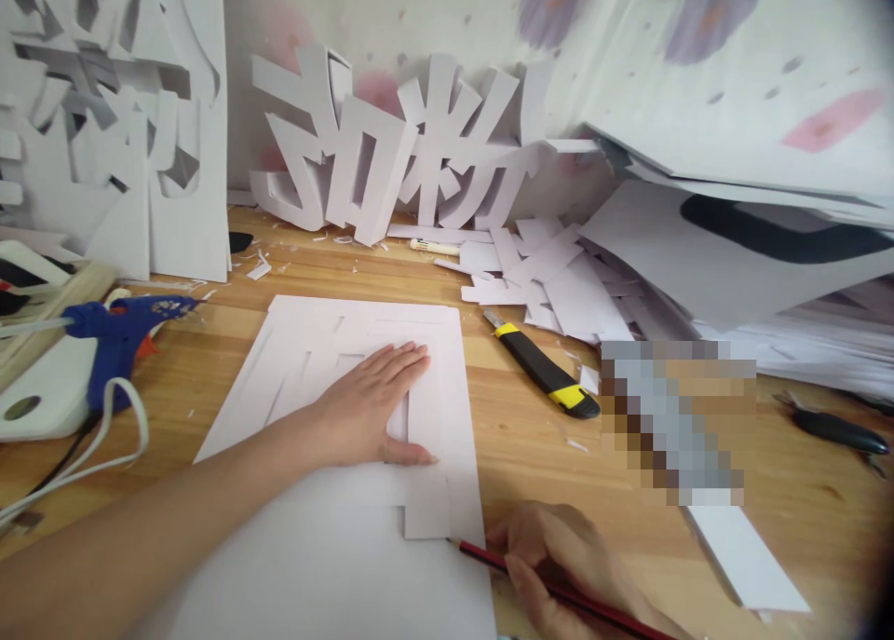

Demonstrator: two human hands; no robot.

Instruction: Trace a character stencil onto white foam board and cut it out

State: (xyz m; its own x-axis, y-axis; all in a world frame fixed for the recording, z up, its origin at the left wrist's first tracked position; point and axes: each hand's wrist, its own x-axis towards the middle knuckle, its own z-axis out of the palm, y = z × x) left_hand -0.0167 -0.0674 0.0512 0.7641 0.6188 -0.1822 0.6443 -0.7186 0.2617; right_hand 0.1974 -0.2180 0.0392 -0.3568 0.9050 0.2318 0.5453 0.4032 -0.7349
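My left hand (370, 407) lies flat with its fingers stretched out, pressing on a white cut-out character (427, 398) that rests on a large white sheet (335, 556). Parts of the cut-out are hidden under the palm. In my right hand (559, 556) is a dark red pencil (481, 556), gripped between thumb and fingers. Its tip touches or nearly touches the sheet at the lower right corner of the cut-out's stroke.
A black and yellow utility knife (541, 370) lies right of the sheet. At left is a blue glue gun (115, 337) with a white cord. White 3D characters (370, 165) stand behind. Paper strips (559, 277) are heaped at the back right, near black-handled pliers (838, 428).
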